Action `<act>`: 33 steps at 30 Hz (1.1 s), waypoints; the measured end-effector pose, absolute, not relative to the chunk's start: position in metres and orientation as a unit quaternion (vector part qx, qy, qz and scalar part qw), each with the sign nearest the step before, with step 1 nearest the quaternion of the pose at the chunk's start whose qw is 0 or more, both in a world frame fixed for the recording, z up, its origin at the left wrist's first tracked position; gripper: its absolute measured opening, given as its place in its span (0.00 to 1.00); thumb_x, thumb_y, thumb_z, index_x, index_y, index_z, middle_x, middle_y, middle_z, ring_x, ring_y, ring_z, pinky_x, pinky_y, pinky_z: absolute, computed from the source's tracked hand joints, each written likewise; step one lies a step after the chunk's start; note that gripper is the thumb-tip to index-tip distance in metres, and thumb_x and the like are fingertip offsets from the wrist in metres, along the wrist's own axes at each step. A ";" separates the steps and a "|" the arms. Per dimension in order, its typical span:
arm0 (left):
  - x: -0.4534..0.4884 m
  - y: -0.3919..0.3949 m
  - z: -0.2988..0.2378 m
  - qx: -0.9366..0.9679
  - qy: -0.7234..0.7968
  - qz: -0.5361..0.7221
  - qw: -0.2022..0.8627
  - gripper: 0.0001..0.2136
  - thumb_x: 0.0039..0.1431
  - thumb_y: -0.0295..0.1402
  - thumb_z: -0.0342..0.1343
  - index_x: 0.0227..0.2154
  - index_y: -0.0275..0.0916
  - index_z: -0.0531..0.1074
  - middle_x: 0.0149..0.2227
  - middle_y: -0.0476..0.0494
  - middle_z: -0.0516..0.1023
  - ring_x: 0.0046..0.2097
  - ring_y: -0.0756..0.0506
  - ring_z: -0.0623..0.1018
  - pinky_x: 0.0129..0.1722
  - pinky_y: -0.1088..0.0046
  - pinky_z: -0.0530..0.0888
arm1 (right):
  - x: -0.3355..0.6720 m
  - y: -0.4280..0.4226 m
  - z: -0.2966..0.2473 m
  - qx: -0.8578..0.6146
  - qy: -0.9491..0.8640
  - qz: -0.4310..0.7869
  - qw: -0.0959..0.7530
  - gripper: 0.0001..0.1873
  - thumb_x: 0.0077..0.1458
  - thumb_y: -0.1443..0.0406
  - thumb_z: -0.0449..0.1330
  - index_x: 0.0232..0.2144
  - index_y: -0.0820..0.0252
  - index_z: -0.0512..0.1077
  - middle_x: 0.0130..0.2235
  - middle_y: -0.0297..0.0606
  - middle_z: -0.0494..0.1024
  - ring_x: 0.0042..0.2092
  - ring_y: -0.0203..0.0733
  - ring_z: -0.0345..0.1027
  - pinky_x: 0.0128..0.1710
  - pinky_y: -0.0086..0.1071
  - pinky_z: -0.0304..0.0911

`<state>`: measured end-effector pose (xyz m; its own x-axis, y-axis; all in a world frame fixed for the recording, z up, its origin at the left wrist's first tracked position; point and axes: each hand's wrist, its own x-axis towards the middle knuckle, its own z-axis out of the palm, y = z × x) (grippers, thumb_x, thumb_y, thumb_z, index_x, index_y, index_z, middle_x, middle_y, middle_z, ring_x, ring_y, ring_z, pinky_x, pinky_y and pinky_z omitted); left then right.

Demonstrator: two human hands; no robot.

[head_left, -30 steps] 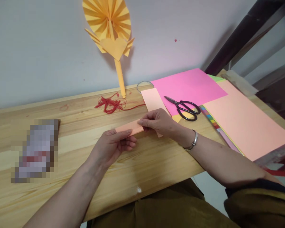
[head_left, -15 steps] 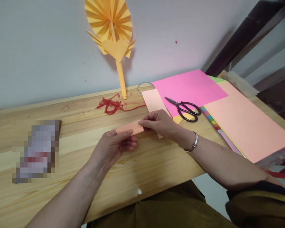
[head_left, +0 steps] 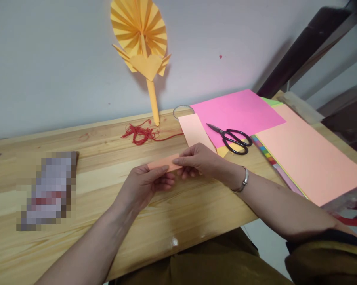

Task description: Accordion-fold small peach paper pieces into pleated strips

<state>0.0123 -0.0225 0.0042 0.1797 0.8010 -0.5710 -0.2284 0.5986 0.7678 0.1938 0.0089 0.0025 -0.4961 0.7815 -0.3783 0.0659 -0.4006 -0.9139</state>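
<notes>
Between my two hands is a narrow folded strip of peach paper (head_left: pixel 163 162), held above the wooden table. My left hand (head_left: pixel 147 180) grips its left part, thumb on top and fingers curled underneath. At the right end, my right hand (head_left: pixel 197 159) pinches the strip between thumb and fingers. Just behind my right hand lies a flat peach paper piece (head_left: pixel 195 128), partly covered by that hand. Black-handled scissors (head_left: pixel 233 138) rest to the right, over pink paper (head_left: pixel 240 113).
A yellow pleated paper fan (head_left: pixel 150 65) leans on the wall. Tangled red string (head_left: pixel 141 133) lies by its handle, near a clear ring (head_left: pixel 183 112). Large peach sheets (head_left: pixel 312 154) are stacked at right. A pixelated object (head_left: pixel 49 190) lies at left on the table (head_left: pixel 107 166).
My right thumb and fingers have shifted slightly along the paper strip, with more fingers now showing below it. The whole view has moved a little.
</notes>
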 end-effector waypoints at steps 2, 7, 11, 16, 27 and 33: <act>0.012 -0.023 0.004 0.273 0.531 0.354 0.720 0.06 0.41 0.28 0.65 0.22 0.29 0.77 0.21 0.41 0.78 0.21 0.51 0.76 0.20 0.81 0.73 | 0.193 0.009 0.002 -0.436 -0.475 0.720 0.257 0.17 0.45 0.57 0.66 0.19 0.66 0.70 0.19 0.34 0.74 0.18 0.26 0.62 0.16 0.20 0.55; 0.011 -0.022 0.003 0.278 0.537 0.347 0.717 0.06 0.41 0.29 0.65 0.22 0.30 0.77 0.22 0.42 0.79 0.22 0.51 0.76 0.21 0.81 0.73 | 0.192 0.008 0.000 -0.439 -0.468 0.720 0.263 0.16 0.44 0.59 0.66 0.18 0.65 0.69 0.17 0.33 0.73 0.18 0.27 0.64 0.17 0.19 0.57; 0.011 -0.022 0.004 0.280 0.535 0.343 0.719 0.07 0.41 0.30 0.65 0.22 0.30 0.77 0.22 0.42 0.79 0.22 0.51 0.76 0.21 0.82 0.73 | 0.192 0.008 0.002 -0.441 -0.475 0.715 0.261 0.16 0.45 0.60 0.66 0.17 0.65 0.68 0.17 0.32 0.73 0.17 0.26 0.63 0.16 0.19 0.57; 0.013 -0.023 0.004 0.282 0.538 0.344 0.716 0.07 0.41 0.30 0.65 0.23 0.29 0.77 0.23 0.41 0.80 0.23 0.51 0.76 0.22 0.82 0.73 | 0.193 0.008 0.004 -0.443 -0.480 0.711 0.261 0.15 0.45 0.62 0.65 0.17 0.66 0.68 0.17 0.33 0.73 0.19 0.28 0.66 0.17 0.18 0.58; 0.013 -0.026 0.006 0.303 0.531 0.344 0.713 0.09 0.43 0.30 0.64 0.28 0.29 0.78 0.28 0.37 0.81 0.28 0.48 0.78 0.26 0.78 0.75 | 0.192 0.007 0.008 -0.451 -0.481 0.706 0.257 0.17 0.44 0.61 0.66 0.16 0.65 0.66 0.16 0.32 0.72 0.18 0.27 0.65 0.16 0.18 0.56; 0.014 -0.025 0.003 0.306 0.532 0.368 0.698 0.10 0.40 0.30 0.66 0.27 0.30 0.78 0.26 0.41 0.80 0.27 0.49 0.77 0.27 0.78 0.75 | 0.190 0.007 0.013 -0.460 -0.477 0.707 0.248 0.17 0.45 0.62 0.66 0.15 0.65 0.63 0.16 0.31 0.72 0.17 0.26 0.63 0.16 0.19 0.57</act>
<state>0.0136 -0.0246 0.0032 0.1622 0.8400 -0.5178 -0.1882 0.5415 0.8194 0.1900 0.0073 0.0130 -0.4532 0.7893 -0.4143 0.0883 -0.4228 -0.9019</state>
